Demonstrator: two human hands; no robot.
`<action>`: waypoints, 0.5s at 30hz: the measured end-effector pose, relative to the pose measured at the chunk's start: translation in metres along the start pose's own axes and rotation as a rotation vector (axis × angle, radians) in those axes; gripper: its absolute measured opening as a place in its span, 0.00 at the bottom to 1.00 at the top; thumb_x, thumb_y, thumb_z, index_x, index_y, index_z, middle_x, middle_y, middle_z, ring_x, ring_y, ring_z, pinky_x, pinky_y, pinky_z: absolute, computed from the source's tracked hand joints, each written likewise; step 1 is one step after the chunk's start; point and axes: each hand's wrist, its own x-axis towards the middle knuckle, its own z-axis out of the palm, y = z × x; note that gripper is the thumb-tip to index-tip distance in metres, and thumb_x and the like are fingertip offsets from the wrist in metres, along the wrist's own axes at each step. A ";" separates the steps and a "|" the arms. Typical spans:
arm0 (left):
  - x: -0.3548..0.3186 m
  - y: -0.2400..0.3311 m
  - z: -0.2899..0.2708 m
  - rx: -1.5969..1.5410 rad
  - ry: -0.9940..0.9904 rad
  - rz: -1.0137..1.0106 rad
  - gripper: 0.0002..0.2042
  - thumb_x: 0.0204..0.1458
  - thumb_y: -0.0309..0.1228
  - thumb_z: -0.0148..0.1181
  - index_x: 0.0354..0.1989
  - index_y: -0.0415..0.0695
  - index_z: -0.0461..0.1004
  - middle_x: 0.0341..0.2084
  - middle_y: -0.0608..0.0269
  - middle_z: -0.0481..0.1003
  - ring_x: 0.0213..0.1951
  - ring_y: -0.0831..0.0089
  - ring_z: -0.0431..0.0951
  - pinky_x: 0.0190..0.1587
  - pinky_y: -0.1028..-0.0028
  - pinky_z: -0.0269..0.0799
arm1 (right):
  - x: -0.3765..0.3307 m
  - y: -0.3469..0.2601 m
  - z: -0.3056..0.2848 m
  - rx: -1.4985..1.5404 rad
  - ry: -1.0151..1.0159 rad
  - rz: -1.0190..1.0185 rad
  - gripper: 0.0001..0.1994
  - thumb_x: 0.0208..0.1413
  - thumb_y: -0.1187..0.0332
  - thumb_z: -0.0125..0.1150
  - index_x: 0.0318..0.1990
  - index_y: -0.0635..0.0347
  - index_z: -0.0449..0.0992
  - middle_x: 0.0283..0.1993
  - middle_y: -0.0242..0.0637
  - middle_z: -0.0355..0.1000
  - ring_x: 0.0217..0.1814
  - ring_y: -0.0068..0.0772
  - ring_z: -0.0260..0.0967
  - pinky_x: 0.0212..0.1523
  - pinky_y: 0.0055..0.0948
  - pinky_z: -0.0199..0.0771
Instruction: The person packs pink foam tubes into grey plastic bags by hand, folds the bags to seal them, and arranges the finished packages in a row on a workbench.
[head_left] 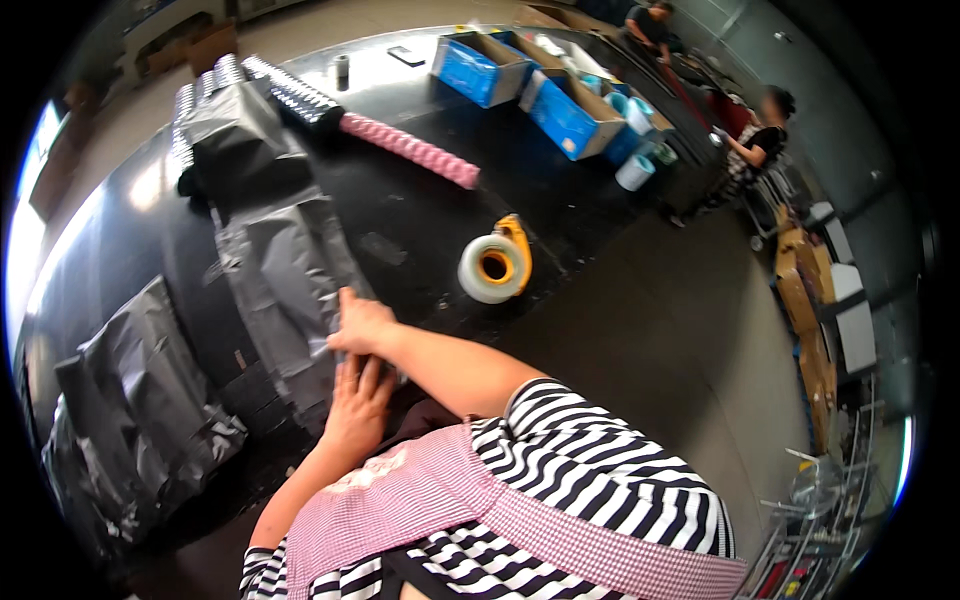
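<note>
A long grey plastic bag [285,265] lies stretched across the black table in front of me, creased along its length. My right hand [362,325] is at the bag's near right edge, with its fingers closed on the plastic. Just below it, my left hand [358,408] rests on the near end of the bag, its fingers stretched out. To the right of the hands is a roll of clear tape in a yellow tape dispenser [515,250]. Whatever is inside the bag is hidden.
More grey plastic bags [135,410] are piled at the left. Beyond lie a pink bumpy roller [410,147] and several dark, shiny ones [290,92]. Open blue boxes [480,72] and white-blue rolls [635,172] stand at the far right. Two people are beyond the table; one person [765,140] stands.
</note>
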 end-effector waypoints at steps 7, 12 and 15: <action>-0.066 -0.005 -0.043 0.076 0.364 0.059 0.26 0.54 0.42 0.67 0.62 0.54 0.73 0.71 0.54 0.61 0.75 0.52 0.52 0.75 0.47 0.42 | -0.006 0.015 0.028 1.143 -0.037 -0.401 0.31 0.53 0.70 0.70 0.64 0.64 0.65 0.53 0.37 0.73 0.53 0.30 0.71 0.54 0.30 0.73; -0.118 -0.023 -0.071 0.151 0.640 -0.184 0.18 0.55 0.43 0.67 0.52 0.50 0.80 0.65 0.49 0.69 0.69 0.48 0.64 0.70 0.51 0.55 | 0.010 -0.090 0.044 1.035 -0.100 -0.606 0.33 0.55 0.68 0.70 0.67 0.64 0.62 0.58 0.39 0.72 0.59 0.31 0.69 0.61 0.30 0.69; -0.146 -0.045 -0.074 0.153 0.745 -0.381 0.18 0.56 0.42 0.65 0.51 0.45 0.79 0.60 0.48 0.73 0.64 0.46 0.69 0.66 0.53 0.61 | 0.027 -0.147 0.063 0.596 -0.035 -0.542 0.47 0.56 0.54 0.69 0.74 0.71 0.50 0.66 0.60 0.68 0.69 0.51 0.66 0.66 0.38 0.67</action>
